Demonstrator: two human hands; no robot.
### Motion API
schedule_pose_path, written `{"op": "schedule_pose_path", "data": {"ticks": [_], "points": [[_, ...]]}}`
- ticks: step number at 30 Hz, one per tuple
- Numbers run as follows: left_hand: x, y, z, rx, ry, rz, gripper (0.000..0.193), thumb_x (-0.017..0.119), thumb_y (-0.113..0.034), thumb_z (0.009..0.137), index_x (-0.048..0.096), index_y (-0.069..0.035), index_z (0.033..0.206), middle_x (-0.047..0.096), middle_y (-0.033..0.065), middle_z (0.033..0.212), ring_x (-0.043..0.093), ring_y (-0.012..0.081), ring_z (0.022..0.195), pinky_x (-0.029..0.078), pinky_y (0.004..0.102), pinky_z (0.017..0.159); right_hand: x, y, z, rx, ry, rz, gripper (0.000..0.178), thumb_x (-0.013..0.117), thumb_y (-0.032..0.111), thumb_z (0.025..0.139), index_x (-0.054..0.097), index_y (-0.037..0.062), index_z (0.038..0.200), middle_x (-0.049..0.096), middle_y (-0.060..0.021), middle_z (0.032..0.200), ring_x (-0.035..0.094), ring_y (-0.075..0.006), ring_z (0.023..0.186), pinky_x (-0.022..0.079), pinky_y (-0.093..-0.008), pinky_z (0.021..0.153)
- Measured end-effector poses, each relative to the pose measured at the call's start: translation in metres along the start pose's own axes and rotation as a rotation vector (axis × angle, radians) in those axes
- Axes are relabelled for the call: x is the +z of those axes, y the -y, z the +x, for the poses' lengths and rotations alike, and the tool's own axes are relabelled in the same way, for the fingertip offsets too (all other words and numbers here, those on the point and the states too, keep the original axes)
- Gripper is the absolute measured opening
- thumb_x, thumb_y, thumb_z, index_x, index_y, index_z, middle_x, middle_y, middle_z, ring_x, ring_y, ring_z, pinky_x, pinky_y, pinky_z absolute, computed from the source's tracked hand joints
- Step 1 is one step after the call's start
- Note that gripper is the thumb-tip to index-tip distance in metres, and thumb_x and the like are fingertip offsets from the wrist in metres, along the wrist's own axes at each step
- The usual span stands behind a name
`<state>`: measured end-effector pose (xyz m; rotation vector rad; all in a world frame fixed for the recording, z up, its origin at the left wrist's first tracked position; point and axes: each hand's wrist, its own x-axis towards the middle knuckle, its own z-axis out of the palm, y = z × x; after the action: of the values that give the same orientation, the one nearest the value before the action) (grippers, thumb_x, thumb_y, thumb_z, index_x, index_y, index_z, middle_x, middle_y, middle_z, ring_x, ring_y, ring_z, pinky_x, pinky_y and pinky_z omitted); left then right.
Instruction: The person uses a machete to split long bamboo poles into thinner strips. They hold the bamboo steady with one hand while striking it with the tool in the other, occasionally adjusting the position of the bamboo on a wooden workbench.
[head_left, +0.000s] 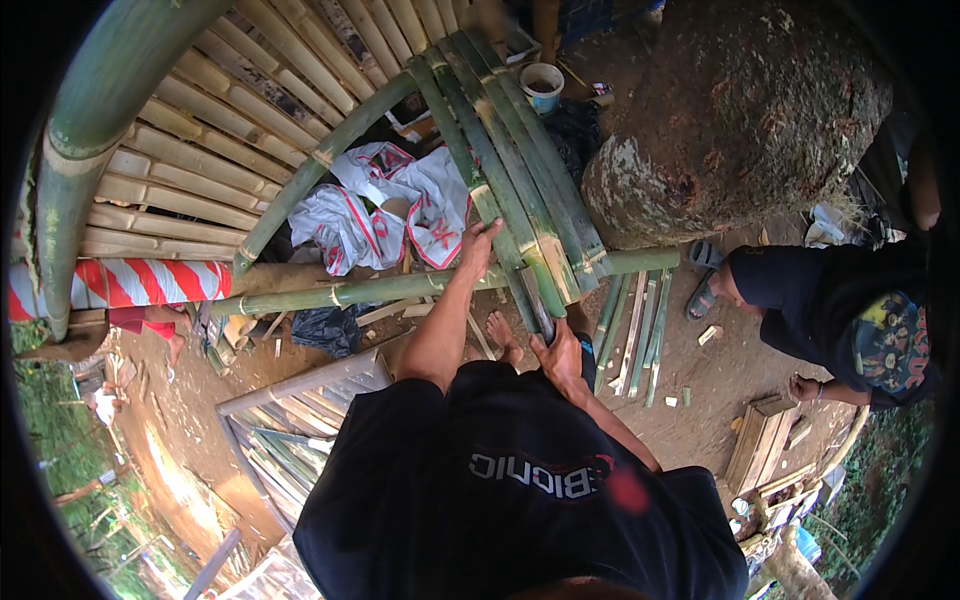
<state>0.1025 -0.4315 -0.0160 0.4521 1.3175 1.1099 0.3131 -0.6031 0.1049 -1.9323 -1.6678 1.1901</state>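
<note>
Several split green bamboo slats (530, 170) lie side by side, their near ends pointing toward me across a horizontal bamboo pole (380, 291). My left hand (478, 243) is closed on the edge of the leftmost slat, partway along it. Nearer my body, my right hand (562, 357) is closed around the near end of a narrow grey-green bamboo strip (538, 305). That strip lies against the leftmost slat's end; where the two part is hard to make out. The far ends of the slats reach a curved bamboo pole (350, 125).
A slatted bamboo panel (220, 90) spans the upper left. White sacks (385, 205) lie beneath the poles. A large boulder (740, 120) stands right, near a white bucket (541, 88). Loose strips (635, 335) lie on the ground. Another person (840, 320) is at right.
</note>
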Motion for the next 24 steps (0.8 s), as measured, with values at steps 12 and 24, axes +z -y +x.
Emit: {"op": "schedule_pose_path", "data": {"ticks": [12, 24], "points": [[0.0, 0.001, 0.0, 0.065, 0.03, -0.01, 0.021, 0.069, -0.02, 0.09, 0.068, -0.003, 0.102, 0.068, 0.0038, 0.09, 0.064, 0.0139, 0.076, 0.054, 0.0319, 0.066, 0.002, -0.002, 0.0, -0.02, 0.008, 0.008, 0.054, 0.071, 0.027, 0.079, 0.049, 0.0002, 0.12, 0.063, -0.0282, 0.101, 0.06, -0.047, 0.094, 0.048, -0.0502, 0.079], [0.005, -0.01, -0.01, 0.032, -0.003, -0.025, 0.02, 0.073, -0.021, 0.087, 0.066, -0.004, 0.093, 0.066, 0.0027, 0.083, 0.061, 0.0132, 0.07, 0.052, 0.0318, 0.062, 0.005, -0.003, 0.0, -0.027, -0.029, 0.013, 0.05, 0.073, 0.027, 0.077, 0.052, -0.0008, 0.113, 0.063, -0.0267, 0.1, 0.061, -0.0457, 0.093, 0.049, -0.0495, 0.078]]}}
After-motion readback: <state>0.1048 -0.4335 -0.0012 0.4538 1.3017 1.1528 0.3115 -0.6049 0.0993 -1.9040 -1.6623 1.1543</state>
